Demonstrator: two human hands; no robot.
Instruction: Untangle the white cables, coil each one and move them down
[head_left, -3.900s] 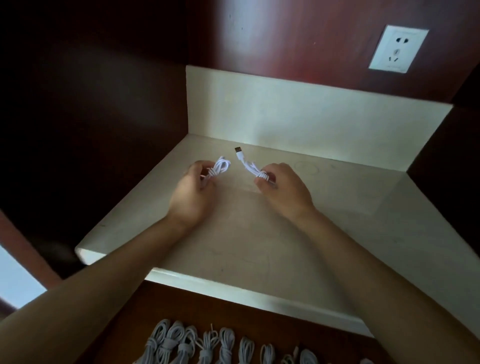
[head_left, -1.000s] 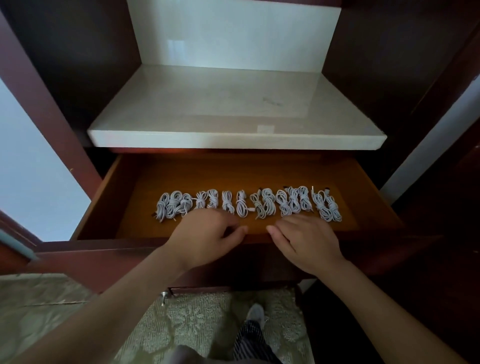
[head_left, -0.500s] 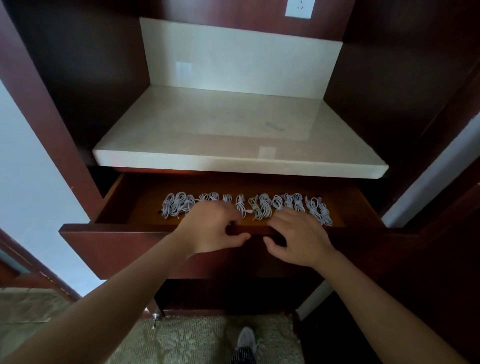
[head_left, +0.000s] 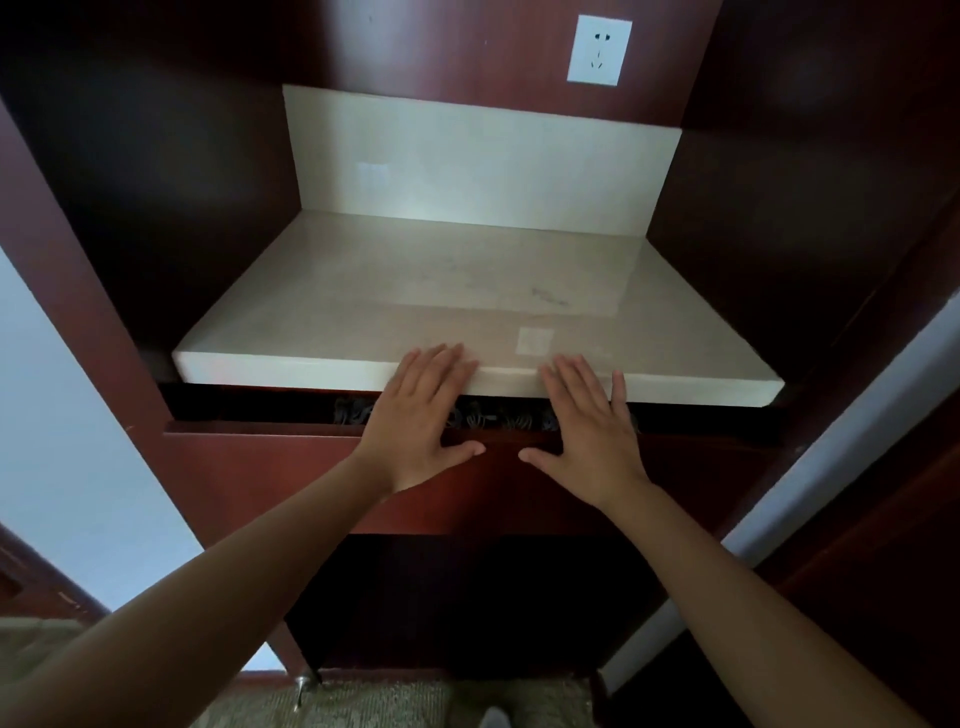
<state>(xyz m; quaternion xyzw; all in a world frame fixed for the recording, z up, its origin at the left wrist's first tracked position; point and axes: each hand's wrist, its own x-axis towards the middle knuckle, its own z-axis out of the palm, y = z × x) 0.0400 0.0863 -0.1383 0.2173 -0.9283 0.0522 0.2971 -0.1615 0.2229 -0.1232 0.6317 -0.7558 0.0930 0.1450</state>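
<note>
Drawer front (head_left: 260, 467) stands almost flush with the cabinet. Only a narrow dark gap (head_left: 234, 405) is left between its top edge and the underside of the stone shelf (head_left: 415, 291). The coiled white cables (head_left: 491, 417) lie inside the drawer, dim in that gap, showing between the two hands and to the left of them. Risk 1, pinch: the fingers (head_left: 436, 364) reach up past the drawer's top edge and across the shelf's front edge. If the drawer closes with the hands this high, fingertips could be caught between drawer and shelf. Whether they touch the shelf edge or only pass in front of it cannot be told. Risk 2, snag: any coil riding high could catch under the shelf, and the neat loops might spring loose or jam the drawer short of closed. Risk 3, skew: an uneven push from the two palms could bind the drawer. Pose: both forearms run up from the lower corners, nearly straight and converging. Left hand (head_left: 415, 421) and right hand (head_left: 587, 431) lie flat on the upper drawer front, side by side and a little apart. Palms press the wood, fingers are straight and slightly spread, and the thumbs point inward toward each other. Neither hand grips anything. Beyond the shelf, a pale back panel (head_left: 467, 166), with a wall socket (head_left: 599, 49) above it.
</note>
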